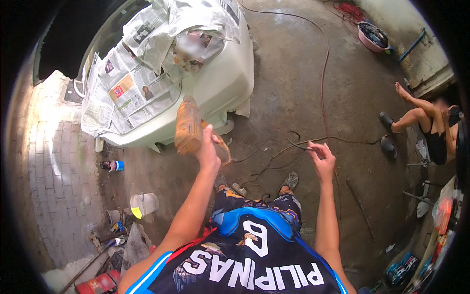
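Note:
My left hand (209,153) grips the handle of a worn orange-brown, pistol-shaped corded power tool (188,126); whether it is a drill or a heat gun I cannot tell. Its body is raised close to the pale car bumper (215,93), and I cannot make out whether they touch. From the handle's base a dark cord (250,156) hangs towards the floor. On the right, my right hand (323,159) pinches a black cord (299,146) between thumb and fingers, and its free part curls up to the left.
Newspaper sheets (132,93) cover the car part above the bumper. Cables (325,73) cross the concrete floor near my feet. A white bucket (144,203) and a can (116,165) stand left. A person (431,120) sits at right, below a pink basin (372,41).

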{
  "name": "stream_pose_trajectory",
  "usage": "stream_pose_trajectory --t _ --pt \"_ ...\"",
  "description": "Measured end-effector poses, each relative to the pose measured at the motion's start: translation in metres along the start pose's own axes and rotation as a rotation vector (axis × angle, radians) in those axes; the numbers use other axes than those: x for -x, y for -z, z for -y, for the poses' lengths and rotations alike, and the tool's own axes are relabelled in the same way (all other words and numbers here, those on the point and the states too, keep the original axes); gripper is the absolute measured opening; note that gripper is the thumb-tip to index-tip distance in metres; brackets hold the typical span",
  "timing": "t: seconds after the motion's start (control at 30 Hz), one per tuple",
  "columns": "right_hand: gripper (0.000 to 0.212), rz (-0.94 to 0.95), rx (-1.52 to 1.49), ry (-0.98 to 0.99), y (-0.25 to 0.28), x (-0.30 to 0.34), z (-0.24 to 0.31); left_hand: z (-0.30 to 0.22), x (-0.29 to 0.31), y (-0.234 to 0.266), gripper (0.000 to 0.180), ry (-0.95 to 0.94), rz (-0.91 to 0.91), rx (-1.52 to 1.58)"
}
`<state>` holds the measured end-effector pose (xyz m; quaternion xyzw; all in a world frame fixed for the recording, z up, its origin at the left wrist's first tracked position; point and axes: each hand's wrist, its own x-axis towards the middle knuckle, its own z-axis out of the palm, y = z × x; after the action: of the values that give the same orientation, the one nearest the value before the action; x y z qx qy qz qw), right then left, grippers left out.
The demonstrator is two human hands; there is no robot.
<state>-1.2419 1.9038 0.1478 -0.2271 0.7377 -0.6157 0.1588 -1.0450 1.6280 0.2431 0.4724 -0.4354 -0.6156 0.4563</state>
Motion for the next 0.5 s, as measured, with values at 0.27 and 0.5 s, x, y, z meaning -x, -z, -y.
stream_pose_trajectory --t 0.27,0.5 --pt "0.012 0.214 -0.039 0.315 0.023 -0.093 0.084 0.002 0.010 -0.108 0.018 0.027 0.297 -0.019" --pt "0.014 0.205 0.004 0.387 0.059 -0.129 0.102 0.002 0.018 -0.158 0.016 -0.005 0.377 0.012"
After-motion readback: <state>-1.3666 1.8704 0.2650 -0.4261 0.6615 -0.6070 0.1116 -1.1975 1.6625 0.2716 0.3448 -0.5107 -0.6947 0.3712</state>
